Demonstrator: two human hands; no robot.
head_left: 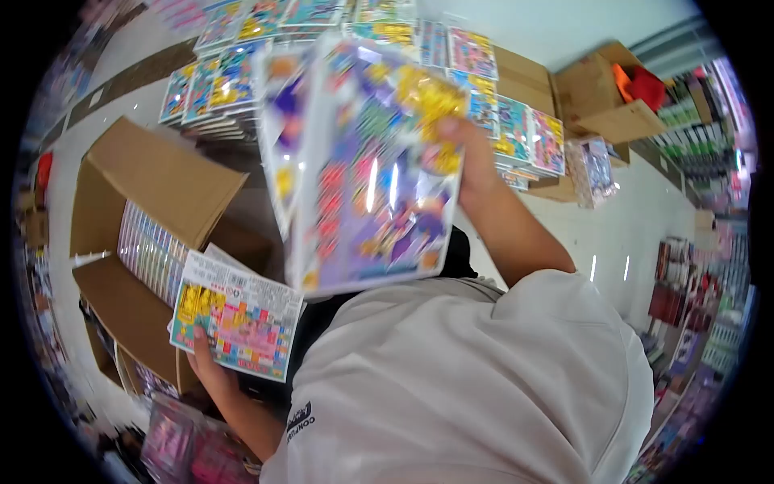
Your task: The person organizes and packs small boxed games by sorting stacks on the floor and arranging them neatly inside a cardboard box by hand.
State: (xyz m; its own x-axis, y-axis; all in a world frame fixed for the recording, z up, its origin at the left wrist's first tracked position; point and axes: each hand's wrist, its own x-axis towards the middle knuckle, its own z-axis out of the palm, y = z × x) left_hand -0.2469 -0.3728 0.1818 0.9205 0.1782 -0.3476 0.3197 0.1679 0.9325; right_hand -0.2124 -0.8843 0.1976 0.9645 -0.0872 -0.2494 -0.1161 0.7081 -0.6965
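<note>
My right hand point(470, 157) grips glossy, flat purple packs point(387, 185) by their right edge, raised in front of my chest. At least two are fanned apart, and they are a little blurred by motion. Lower on the left, my left hand point(211, 361) is closed on the lower edge of a pink and yellow flat pack point(246, 323), its thumb on the face. Another pack partly shows behind it. Just beyond that hand is an open cardboard box point(153, 181) with a row of thin packs point(151, 246) standing on edge inside.
Stacks of colourful packs point(234, 77) stand on the floor ahead, with more stacks point(516, 133) to the right. A cardboard box point(601, 97) holding red and orange items sits at the back right. Loaded shelves point(709, 323) line the right side. Pink bagged goods point(173, 440) lie at lower left.
</note>
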